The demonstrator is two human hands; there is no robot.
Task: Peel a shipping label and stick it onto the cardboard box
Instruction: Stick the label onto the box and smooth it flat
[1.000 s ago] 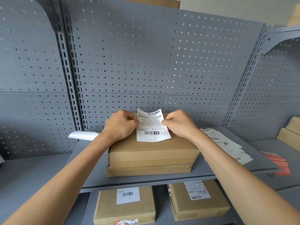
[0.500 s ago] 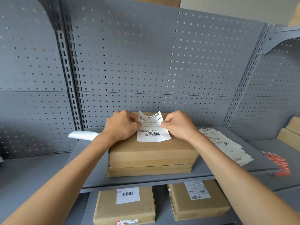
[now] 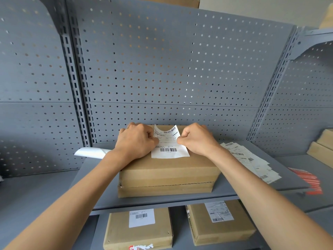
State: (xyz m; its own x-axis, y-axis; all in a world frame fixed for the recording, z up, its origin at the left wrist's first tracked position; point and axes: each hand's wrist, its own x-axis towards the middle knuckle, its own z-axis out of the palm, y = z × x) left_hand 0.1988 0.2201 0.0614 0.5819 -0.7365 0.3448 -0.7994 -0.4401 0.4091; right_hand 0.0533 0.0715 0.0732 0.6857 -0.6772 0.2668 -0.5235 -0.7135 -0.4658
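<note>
Filling most of the frame, a grey pegboard (image 3: 162, 69) rises behind a grey shelf (image 3: 234, 188) that crosses the lower middle of the picture. On the shelf, at centre, sits the box (image 3: 167, 172), a brown cardboard carton resting on a second, flatter carton (image 3: 165, 191) whose edge shows beneath it.

Two bare forearms reach in from the lower corners and meet over the back of the box top. Below the shelf, at the bottom of the frame, lie two more cartons: a left one (image 3: 138, 235) with a white barcode sticker, and a right one (image 3: 221, 230) with a printed slip on top. A fan of loose slips (image 3: 252, 161) spreads on the shelf at right of centre, and red-striped sheets (image 3: 306, 179) lie at the far right edge. A curled white sheet (image 3: 90, 152) pokes out at left, behind the left forearm.

The left hand (image 3: 135, 141) has its fingers curled, pinching the left edge of the label (image 3: 169, 145). The right hand (image 3: 198, 138) is likewise curled, pinching the label's right edge.

The label's lower part, with a barcode, lies flat on the box top just above centre of the frame, while its upper part curves up off the cardboard between the two hands.
</note>
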